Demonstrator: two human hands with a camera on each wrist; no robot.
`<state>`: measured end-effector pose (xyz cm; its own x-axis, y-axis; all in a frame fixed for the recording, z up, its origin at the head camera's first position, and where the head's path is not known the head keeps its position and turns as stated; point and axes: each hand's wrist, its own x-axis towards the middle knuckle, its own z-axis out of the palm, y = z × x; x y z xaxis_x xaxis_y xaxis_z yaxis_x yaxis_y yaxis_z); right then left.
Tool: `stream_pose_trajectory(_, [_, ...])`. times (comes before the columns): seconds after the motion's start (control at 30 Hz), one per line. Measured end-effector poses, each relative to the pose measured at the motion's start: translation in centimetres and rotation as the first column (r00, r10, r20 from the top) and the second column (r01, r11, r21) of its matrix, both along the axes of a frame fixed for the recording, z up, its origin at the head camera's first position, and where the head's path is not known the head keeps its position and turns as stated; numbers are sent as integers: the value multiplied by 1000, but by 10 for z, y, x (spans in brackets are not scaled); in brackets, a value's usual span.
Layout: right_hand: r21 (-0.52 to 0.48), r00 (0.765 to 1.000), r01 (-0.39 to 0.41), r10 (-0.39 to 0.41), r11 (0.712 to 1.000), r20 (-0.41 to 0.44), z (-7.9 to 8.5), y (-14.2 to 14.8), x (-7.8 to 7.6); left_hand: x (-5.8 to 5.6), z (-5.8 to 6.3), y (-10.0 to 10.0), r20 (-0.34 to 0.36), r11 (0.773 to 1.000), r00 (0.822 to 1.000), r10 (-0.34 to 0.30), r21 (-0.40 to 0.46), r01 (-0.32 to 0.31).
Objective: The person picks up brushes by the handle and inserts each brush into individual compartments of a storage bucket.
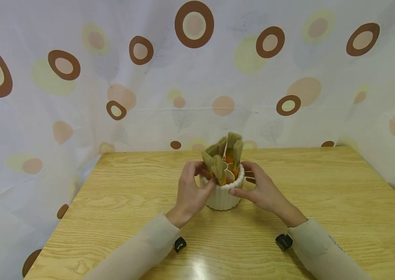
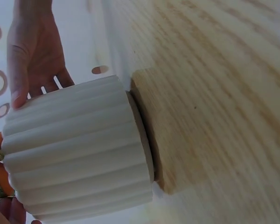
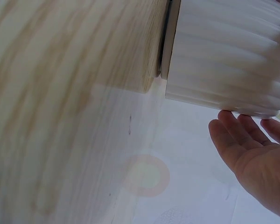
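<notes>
On the table, a white ribbed pot (image 1: 223,198) holds several paintbrushes (image 1: 218,165), tan bristles up. Their orange handles go into round openings inside the pot. My left hand (image 1: 192,192) is at the left rim, its thumb and fingers around a brush there. In the left wrist view, an orange handle with a gold band (image 2: 1,182) shows between those fingers; the grip is partly cut off. My right hand (image 1: 262,190) holds the pot's right side, thumb on the front of the rim. The right wrist view shows its fingertips (image 3: 226,116) against the ribbed wall (image 3: 228,60).
The pot stands on a wood-grain table (image 1: 130,186). Behind and beside it hangs a pale sheet (image 1: 162,85) with brown and pastel spots. A small black device (image 1: 179,244) is at the left cuff, and another black device (image 1: 283,242) at the right.
</notes>
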<state>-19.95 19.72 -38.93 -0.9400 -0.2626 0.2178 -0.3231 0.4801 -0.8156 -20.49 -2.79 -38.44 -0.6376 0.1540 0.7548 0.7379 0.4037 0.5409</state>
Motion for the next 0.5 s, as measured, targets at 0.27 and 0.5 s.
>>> stream_pose_trajectory(0.27, [3,1000,7,-7,1000,-4,-1,0,0,2,-5,-2,26,999,999,46,-26,-45])
stream_pose_trajectory(0.5, [0,1000,-2,2,1000,-13,-2,0,-1,2,-6,-3,75,999,996,46,-24,-44])
